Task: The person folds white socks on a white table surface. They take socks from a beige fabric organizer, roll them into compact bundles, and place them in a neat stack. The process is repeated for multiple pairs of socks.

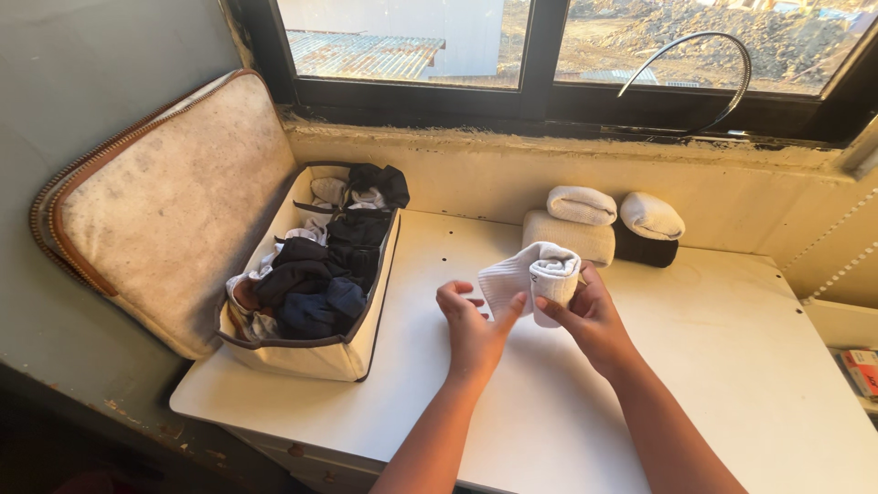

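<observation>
A rolled white sock bundle (pixel 535 274) is held above the white table (pixel 732 366). My right hand (pixel 593 316) grips its right side, thumb on the front. My left hand (pixel 471 325) holds the bundle's lower left edge with thumb and fingers. To the left stands an open beige fabric organizer box (pixel 311 352) filled with several dark and white socks (pixel 315 284), its zip lid (pixel 165 210) leaning against the wall.
Against the back wall lie rolled sock bundles: two white ones (pixel 581 206) stacked, and a white one on a black one (pixel 651 220). A window with a dark frame (pixel 540 101) runs above. A small red box (pixel 860 370) sits at the right edge.
</observation>
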